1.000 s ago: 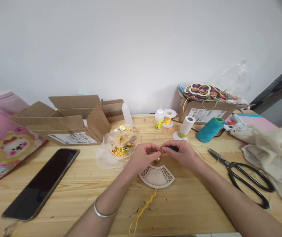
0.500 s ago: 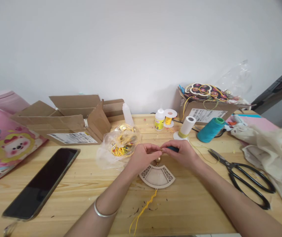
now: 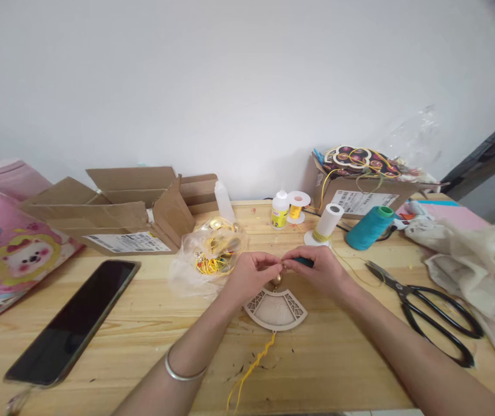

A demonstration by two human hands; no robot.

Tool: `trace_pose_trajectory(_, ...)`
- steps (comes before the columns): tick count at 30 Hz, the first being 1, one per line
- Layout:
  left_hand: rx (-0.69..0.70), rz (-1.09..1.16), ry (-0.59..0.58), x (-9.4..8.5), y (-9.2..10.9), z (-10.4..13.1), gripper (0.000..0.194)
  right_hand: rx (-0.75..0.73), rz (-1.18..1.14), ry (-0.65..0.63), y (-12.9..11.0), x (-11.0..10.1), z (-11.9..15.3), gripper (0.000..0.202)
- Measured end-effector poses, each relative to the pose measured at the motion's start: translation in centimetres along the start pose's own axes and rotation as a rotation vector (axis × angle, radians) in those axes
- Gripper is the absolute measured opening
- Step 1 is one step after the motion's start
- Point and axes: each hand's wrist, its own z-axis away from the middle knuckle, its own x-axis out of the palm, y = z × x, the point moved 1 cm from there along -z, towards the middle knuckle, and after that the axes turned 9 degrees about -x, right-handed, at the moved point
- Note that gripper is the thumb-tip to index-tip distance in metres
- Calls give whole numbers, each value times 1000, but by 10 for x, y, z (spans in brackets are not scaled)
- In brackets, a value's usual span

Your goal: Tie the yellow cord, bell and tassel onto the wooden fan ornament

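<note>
A fan-shaped wooden pendant lies flat on the table, with cut-out lattice at both ends. Yellow cord trails from its lower edge toward me, and a gold bead or bell sits at its top. Just above the bead, my left hand pinches with thumb and forefinger; what lies between the tips is too small to tell. My right hand meets it fingertip to fingertip, also pinching. A dark blue object, its kind unclear, is tucked in the right hand.
Black-handled scissors and cream fabric lie right. Behind stand a teal thread cone, a white spool, a glue bottle and cardboard boxes. A plastic bag of cords and a phone are left.
Both hands stay at nearly the same spot, with only a slight shift of the fingertips. The pendant and the other things have not moved.
</note>
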Motion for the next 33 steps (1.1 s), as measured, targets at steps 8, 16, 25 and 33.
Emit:
trace_pose_trajectory(8, 29, 1, 15, -1, -3, -2, 14, 17, -47, -15, -1, -1, 0, 12)
trace_pose_trajectory(16, 96, -62, 39, -1, -4, -1, 14, 91, -127, -25, -2, -2, 0, 15)
trace_pose_trajectory(25, 210, -198, 77, -2, -2, -1, 8, 80, -111, -68, -5, -4, 0, 16)
trace_pose_trajectory(33, 292, -190, 50, -1, 1, 1, 8, 56, -138, -93, -9, -7, 0, 17)
